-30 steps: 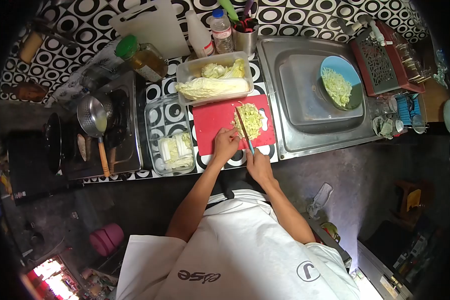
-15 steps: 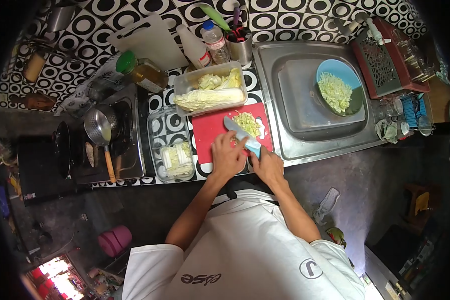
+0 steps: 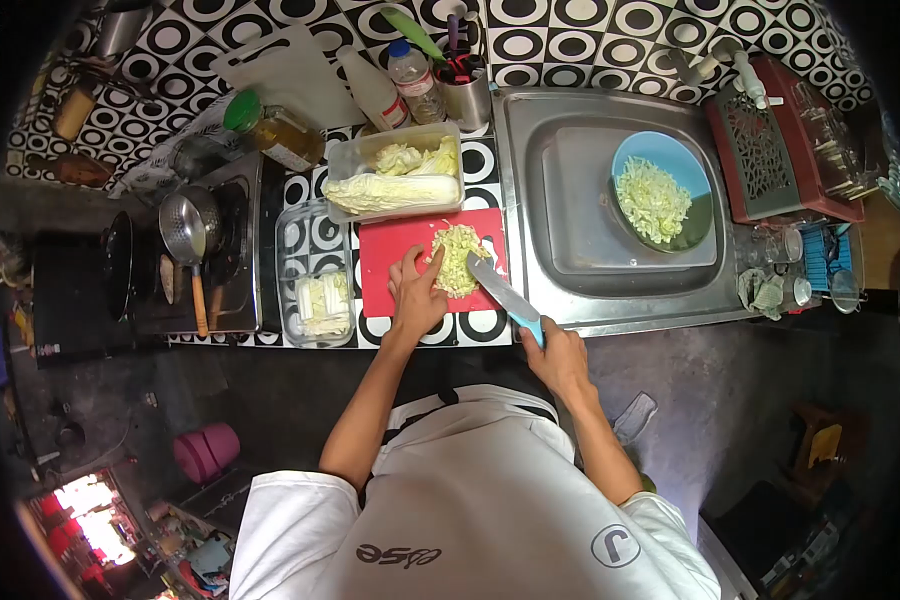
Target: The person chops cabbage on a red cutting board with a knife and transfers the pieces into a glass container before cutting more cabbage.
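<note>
My right hand [image 3: 558, 358] grips the blue handle of a kitchen knife [image 3: 505, 292], whose blade tip rests at the right side of a pile of chopped cabbage [image 3: 457, 262]. The pile lies on a red cutting board [image 3: 382, 262]. At the pile's left edge is my left hand [image 3: 416, 292], fingers spread and touching the pieces, holding nothing. Behind the board stands a plastic container [image 3: 338, 213] with a half napa cabbage [image 3: 390, 194] and loose leaves in it. To the left, a clear container [image 3: 288, 240] holds cut cabbage pieces [image 3: 324, 303].
A blue bowl [image 3: 692, 165] of shredded cabbage sits on a tray [image 3: 570, 235] in the steel sink [image 3: 525, 130] at right. On the left, a saucepan [image 3: 188, 225] rests on the stove [image 3: 245, 315]. Bottles and a utensil holder [image 3: 467, 103] line the back wall.
The knife has swung from lying across the board under both hands to the pile's right side. My left hand has come off the blade to the pile's left. The view has shifted.
</note>
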Motion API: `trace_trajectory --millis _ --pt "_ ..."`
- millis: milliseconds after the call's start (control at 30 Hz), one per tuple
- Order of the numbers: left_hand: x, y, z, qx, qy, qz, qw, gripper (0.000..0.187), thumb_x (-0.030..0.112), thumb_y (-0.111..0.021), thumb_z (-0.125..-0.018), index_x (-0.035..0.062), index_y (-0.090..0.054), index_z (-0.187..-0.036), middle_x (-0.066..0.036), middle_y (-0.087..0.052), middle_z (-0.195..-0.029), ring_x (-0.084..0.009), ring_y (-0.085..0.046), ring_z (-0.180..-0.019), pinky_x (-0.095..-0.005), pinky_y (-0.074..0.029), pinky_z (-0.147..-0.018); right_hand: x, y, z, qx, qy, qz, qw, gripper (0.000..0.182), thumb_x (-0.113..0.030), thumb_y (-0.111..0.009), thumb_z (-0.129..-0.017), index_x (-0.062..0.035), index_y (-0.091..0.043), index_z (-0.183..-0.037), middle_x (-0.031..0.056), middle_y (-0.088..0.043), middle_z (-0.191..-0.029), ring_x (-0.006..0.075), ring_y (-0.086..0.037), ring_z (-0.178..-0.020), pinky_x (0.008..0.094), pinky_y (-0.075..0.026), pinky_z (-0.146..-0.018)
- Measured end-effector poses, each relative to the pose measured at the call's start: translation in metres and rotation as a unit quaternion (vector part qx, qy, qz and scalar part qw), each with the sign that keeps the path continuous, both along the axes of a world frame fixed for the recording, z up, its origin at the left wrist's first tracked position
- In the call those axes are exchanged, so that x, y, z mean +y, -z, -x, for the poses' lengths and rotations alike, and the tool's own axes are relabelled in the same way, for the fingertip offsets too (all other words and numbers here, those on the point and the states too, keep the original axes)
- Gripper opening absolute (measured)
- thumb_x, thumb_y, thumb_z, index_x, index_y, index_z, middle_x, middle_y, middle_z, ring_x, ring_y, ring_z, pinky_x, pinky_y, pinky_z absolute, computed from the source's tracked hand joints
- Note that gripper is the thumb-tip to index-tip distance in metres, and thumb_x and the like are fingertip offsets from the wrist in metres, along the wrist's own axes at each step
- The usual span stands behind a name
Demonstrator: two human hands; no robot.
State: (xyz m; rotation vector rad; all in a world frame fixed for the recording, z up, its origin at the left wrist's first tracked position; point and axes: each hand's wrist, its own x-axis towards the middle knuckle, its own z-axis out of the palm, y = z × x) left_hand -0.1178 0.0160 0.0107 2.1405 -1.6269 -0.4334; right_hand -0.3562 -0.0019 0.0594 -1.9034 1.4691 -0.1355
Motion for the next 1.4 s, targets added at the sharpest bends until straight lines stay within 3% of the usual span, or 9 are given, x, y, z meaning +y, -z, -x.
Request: trace_trajectory --millis 233,567,600,633,667,900,1033,1267,1400 --pt "0.015 -0.023 0.042 -0.082 0.113 -0.01 0.99 0.062 0.006 -0.053 -0.06 0.0264 -0.058 -0.118 -0.016 -0.037 -0.129 -0.039 -0.034 -0.11 -0.0508 -0.03 -0.087 -0.005 0.0 -0.008 -0.028 -0.029 -0.02 0.999 0.036 -0.033 -0.056 -0.083 0.0016 -0.059 -0.092 0.025 -0.06 -0.067 0.0425 -0.06 -0.07 0.0483 -0.046 -0.066" --pt "0.01 0.002 0.008 0.035 -0.061 0.025 0.997 0.063 0.005 -0.052 -0.062 0.014 -0.053 -0.124 -0.012 -0.04 -0.126 -0.028 -0.041 -0.105 -0.0373 -0.035 -0.087 -0.011 -0.001 0.009 -0.018 -0.027 0.014 0.999 0.035 -0.032 -0.056 -0.084 0.0015 -0.061 -0.092 0.0227 -0.059 -0.063 0.0404 -0.06 -0.064 0.046 -0.047 -0.061" --pt "0.008 0.0 0.007 0.462 -0.156 0.034 0.873 0.063 0.007 -0.048 -0.062 0.0078 -0.049 -0.126 -0.011 -0.043 -0.123 -0.0268 -0.043 -0.102 -0.0376 -0.035 -0.088 -0.01 0.001 0.006 -0.071 -0.023 -0.006 0.997 0.035 -0.032 -0.056 -0.084 0.0026 -0.06 -0.091 0.0244 -0.059 -0.065 0.0421 -0.06 -0.066 0.0472 -0.047 -0.061" --pt "0.007 -0.002 0.006 0.793 -0.218 0.035 0.568 0.065 0.01 -0.045 -0.063 0.0016 -0.046 -0.127 -0.01 -0.045 -0.12 -0.0256 -0.046 -0.098 -0.0379 -0.035 -0.089 -0.009 0.002 0.003 -0.124 -0.017 -0.028 0.992 0.035 -0.031 -0.055 -0.084 0.0036 -0.059 -0.09 0.0261 -0.059 -0.066 0.0438 -0.059 -0.068 0.0485 -0.047 -0.062" --pt "0.009 -0.004 0.004 0.864 -0.194 0.034 0.463 0.063 0.017 -0.042 -0.062 -0.0028 -0.045 -0.122 -0.013 -0.052 -0.115 -0.0276 -0.05 -0.099 -0.0394 -0.038 -0.086 -0.006 0.001 -0.001 -0.162 -0.036 -0.035 0.986 0.034 -0.03 -0.056 -0.085 0.0037 -0.059 -0.089 0.0259 -0.058 -0.064 0.0444 -0.058 -0.065 0.0477 -0.046 -0.061" --pt "0.018 -0.033 0.008 0.888 -0.298 0.003 0.35 0.068 0.029 -0.044 -0.063 0.0045 -0.044 -0.127 -0.017 -0.048 -0.123 -0.0336 -0.044 -0.114 -0.0465 -0.026 -0.101 0.006 0.042 -0.027 -0.189 -0.065 -0.06 0.978 0.03 -0.03 -0.052 -0.087 -0.0008 -0.061 -0.09 0.0271 -0.059 -0.069 0.0455 -0.058 -0.071 0.0495 -0.045 -0.063" --pt "0.029 -0.037 0.004 0.848 -0.348 0.047 0.398 0.055 0.027 -0.044 -0.074 0.005 -0.044 -0.125 -0.017 -0.048 -0.123 -0.0334 -0.046 -0.113 -0.045 -0.036 -0.094 -0.002 0.042 -0.023 -0.184 0.006 -0.058 0.981 0.035 -0.03 -0.044 -0.091 0.0009 -0.062 -0.088 0.026 -0.058 -0.066 0.0451 -0.058 -0.07 0.0478 -0.046 -0.063" --pt "0.07 -0.006 -0.042 0.429 -0.331 0.131 0.83 0.025 0.007 -0.053 -0.085 -0.0031 -0.057 -0.107 -0.005 -0.064 -0.09 -0.0094 -0.059 -0.078 -0.0198 -0.046 -0.069 0.014 0.056 -0.038 -0.225 -0.017 -0.058 0.972 0.039 -0.026 -0.037 -0.094 0.0018 -0.061 -0.083 0.0187 -0.056 -0.057 0.0363 -0.06 -0.058 0.043 -0.045 -0.058" --pt "0.096 -0.008 -0.097 0.037 -0.31 0.079 0.947 0.026 0.016 -0.066 -0.073 0.001 -0.065 -0.094 -0.017 -0.063 -0.084 -0.0309 -0.061 -0.08 -0.0358 -0.048 -0.072 0.031 0.037 -0.053 -0.205 -0.004 -0.042 0.978 0.042 -0.029 -0.034 -0.096 0.0019 -0.059 -0.083 0.0118 -0.054 -0.051 0.0245 -0.057 -0.049 0.0376 -0.043 -0.052"
